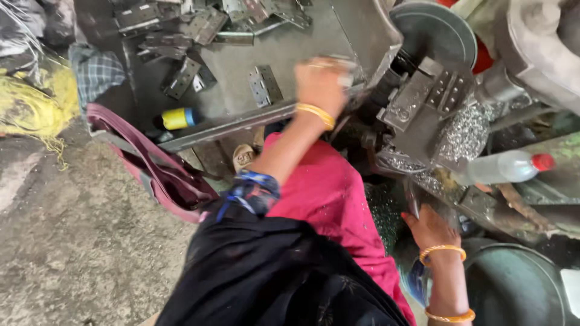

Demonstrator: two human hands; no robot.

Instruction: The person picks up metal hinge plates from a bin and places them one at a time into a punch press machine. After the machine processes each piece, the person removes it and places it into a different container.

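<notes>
— What has the left hand (320, 81) got at the top centre of the frame?

— It lies on the edge of the grey metal counter (284, 51), fingers curled over something pale and blurred. I cannot tell what the grip has hold of, or how tightly it is closed. 1 loose hinge (264, 86) lies just left of it on the counter.

— And the right hand (430, 228)?

— Lower right, fingers spread flat against dark machine parts below the machine block (420, 99). The grip is open and holds nothing. What it presses on is too dark to make out.

— Is the machine fully in view?

— No. Its round grey disc (435, 27) is cut by the top edge, and the pale housing at the upper right runs out of frame. Shiny metal shavings (465, 136) are heaped under the block.

— Any containers?

— A clear plastic bottle (501, 168) with a red cap lies on its side at the right; its contents cannot be judged. A dark round drum (513, 287) sits in the lower right corner, cut off, inside hidden. A maroon bag (160, 175) gapes open at centre left, its inside in shadow.

— Further out?

— A pile of hinges (181, 36) at the upper left of the counter, a yellow and blue cylinder (180, 118) below them, a checked cloth (96, 72) and yellow fibre (33, 102) at the left edge.
</notes>
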